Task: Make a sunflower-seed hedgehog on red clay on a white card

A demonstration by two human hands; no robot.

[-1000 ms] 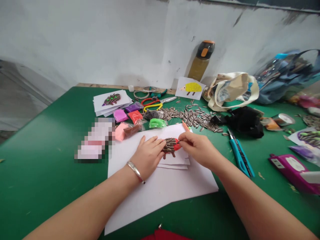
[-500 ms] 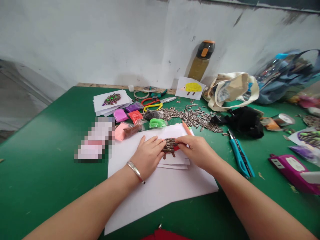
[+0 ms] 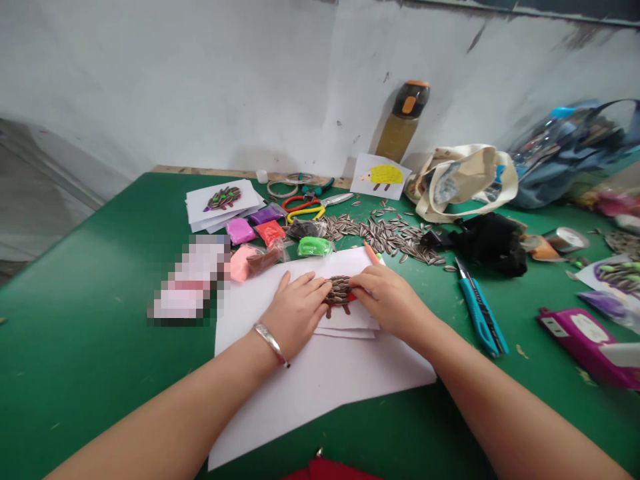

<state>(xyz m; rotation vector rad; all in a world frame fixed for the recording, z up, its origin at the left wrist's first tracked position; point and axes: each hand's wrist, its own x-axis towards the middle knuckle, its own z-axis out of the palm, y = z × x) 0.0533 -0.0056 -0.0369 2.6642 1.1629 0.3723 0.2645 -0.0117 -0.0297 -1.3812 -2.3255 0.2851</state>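
My left hand [image 3: 297, 310] lies flat with fingers spread, its fingertips against the left side of a hedgehog picture [image 3: 340, 291] covered in sunflower seeds, with red clay at its edge and brown legs. My right hand [image 3: 390, 297] has its fingers pinched together on the right end of the hedgehog, where red clay shows. Whatever is between those fingertips is hidden. The picture is on small white sheets [image 3: 350, 333], over a large white sheet [image 3: 280, 407]. Just above my right hand is an orange pointed stick-like thing [image 3: 371, 253], partly covered.
Sunflower seeds [image 3: 395, 237] are scattered behind the paper. Bagged coloured clay [image 3: 270, 233], scissors [image 3: 306, 212] and finished pictures [image 3: 225, 200] stand at the back left. A utility knife [image 3: 481, 313] with its blade out lies right of my right arm. A bottle [image 3: 403, 120] leans by the wall.
My right hand has shifted slightly and its fingers press lower and closer over the hedgehog's right end. My left hand stays in place.
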